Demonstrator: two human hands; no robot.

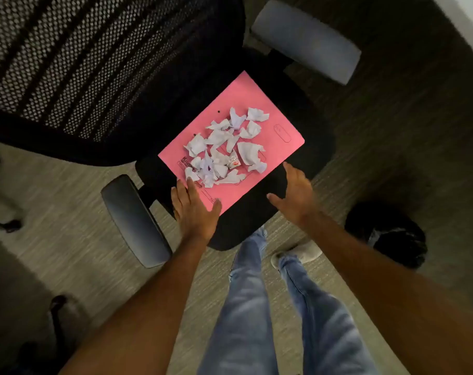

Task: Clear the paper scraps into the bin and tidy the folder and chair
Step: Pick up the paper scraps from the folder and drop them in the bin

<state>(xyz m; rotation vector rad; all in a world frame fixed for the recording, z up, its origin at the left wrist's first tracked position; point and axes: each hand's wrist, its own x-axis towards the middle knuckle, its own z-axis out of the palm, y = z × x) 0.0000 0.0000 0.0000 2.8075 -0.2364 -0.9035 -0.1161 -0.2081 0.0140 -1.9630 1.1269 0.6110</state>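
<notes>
A pink folder [246, 101] lies flat on the black seat of an office chair [311, 161]. Several crumpled white paper scraps [224, 147] are heaped on the folder's middle. My left hand [194, 209] rests flat at the folder's near corner, fingers spread, touching its edge. Just off the folder's right near edge, my right hand [294, 196] hovers over the seat with fingers apart and nothing in it. A black bin [386, 234] with a dark liner stands on the floor to the right of the chair.
The chair's mesh backrest [89, 66] fills the upper left, with grey armrests at left [135, 220] and upper right [308, 41]. My legs in jeans [259, 307] stand before the seat. Another chair's base [54, 320] sits at lower left. A white wall edge [470, 20] shows at top right.
</notes>
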